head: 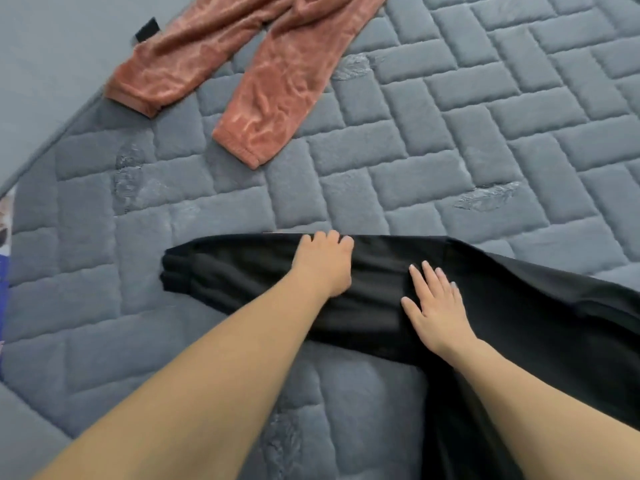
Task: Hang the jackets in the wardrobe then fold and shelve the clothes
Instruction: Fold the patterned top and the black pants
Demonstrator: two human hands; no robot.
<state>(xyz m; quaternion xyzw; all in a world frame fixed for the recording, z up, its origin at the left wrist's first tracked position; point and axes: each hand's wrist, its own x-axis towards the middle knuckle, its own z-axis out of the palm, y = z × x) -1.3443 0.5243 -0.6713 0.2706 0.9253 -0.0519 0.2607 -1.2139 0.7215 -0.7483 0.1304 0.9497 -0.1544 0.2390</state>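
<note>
A black garment (519, 306) lies across the grey quilted bed cover (450, 150), with one long cuffed part stretched to the left and ending at a cuff (176, 271). My left hand (323, 265) rests on that part, its fingers curled over the far edge of the cloth. Just to its right, my right hand (436, 303) presses flat on the black cloth with straight, spread fingers. A pair of rust-coloured velvet trousers (263, 64) lies spread out at the far side of the bed.
The bed's left edge (52, 143) runs diagonally, with grey floor or wall beyond it. A small black tag (147, 29) sits beside the rust trousers. A strip of coloured items (4, 258) shows at the far left border.
</note>
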